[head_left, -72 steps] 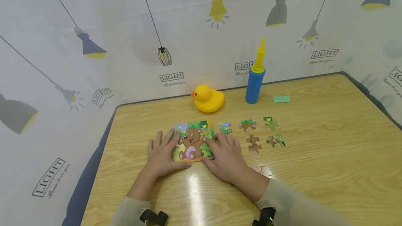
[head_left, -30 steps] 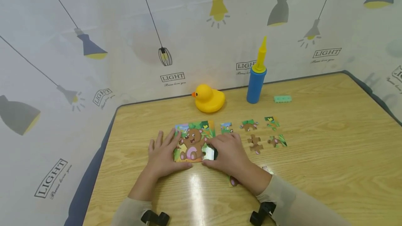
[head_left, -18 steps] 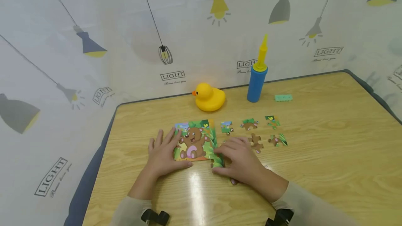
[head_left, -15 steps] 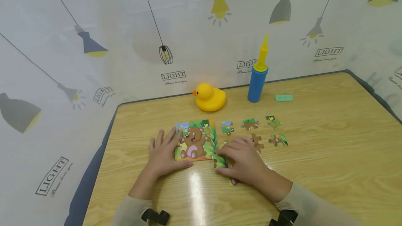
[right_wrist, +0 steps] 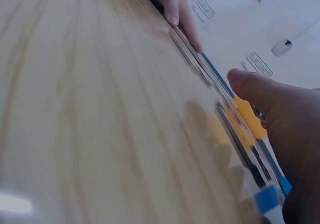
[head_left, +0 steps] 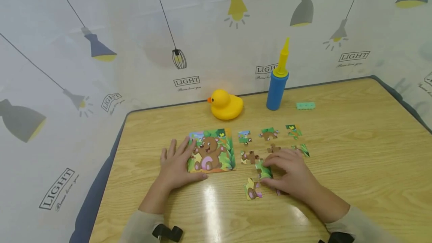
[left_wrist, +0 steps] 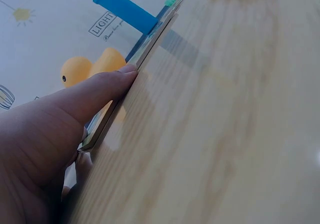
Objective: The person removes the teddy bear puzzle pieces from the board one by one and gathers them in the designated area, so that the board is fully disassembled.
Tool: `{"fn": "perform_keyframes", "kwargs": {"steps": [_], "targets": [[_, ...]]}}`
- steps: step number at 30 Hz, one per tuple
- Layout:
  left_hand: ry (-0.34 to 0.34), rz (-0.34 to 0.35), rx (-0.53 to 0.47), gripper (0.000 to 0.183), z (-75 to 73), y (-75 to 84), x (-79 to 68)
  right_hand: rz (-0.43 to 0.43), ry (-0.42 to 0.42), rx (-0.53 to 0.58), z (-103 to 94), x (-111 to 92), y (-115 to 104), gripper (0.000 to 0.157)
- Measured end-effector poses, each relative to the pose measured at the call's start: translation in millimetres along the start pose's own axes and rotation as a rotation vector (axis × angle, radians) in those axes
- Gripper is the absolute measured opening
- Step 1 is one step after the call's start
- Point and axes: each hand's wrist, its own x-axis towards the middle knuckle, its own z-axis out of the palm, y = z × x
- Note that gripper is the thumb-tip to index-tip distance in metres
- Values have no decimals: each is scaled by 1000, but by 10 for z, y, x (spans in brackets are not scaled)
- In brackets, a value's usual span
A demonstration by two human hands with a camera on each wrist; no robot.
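Note:
In the head view my left hand [head_left: 177,162] lies spread at the left side of a square puzzle board [head_left: 230,143] printed with a brown bear. Its fingers rest on the left edge and the thumb runs along the front edge; in the left wrist view the thumb [left_wrist: 107,83] lies against the board's side. Right of the board, my right hand [head_left: 295,175] pinches a green puzzle piece [head_left: 264,171] between thumb and forefinger, among other loose pieces. Closest are a bear-and-yellow piece [head_left: 252,190], a brown piece [head_left: 249,157] and a pinkish one partly hidden under the hand.
More loose pieces, such as a bear-ear piece [head_left: 269,134] and a leafy piece [head_left: 293,131], lie behind the right hand. Along the back stand a yellow rubber duck [head_left: 227,106], a blue hand pump [head_left: 276,91] with yellow nozzle, and a mint-green block [head_left: 305,105]. A printed curtain rises behind.
My right hand lifted the green piece off the board's lower right corner and carried it right, uncovering the same print beneath. My left hand has stayed on the board.

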Motion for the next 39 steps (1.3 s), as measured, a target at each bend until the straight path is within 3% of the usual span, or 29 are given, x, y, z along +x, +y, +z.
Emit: {"fn": "perform_keyframes", "kwargs": {"steps": [10,19,39], "targets": [[2,-4,-1,124,14,-12,3,-23,13,-41,-437,-259,258,40],[-2,-6,7,124,-3,-29,-12,71,-22,-99,-781,-547,313,47],[-3,-2,7,124,-6,-28,-30,116,-76,-119,-838,-711,263,46]]}}
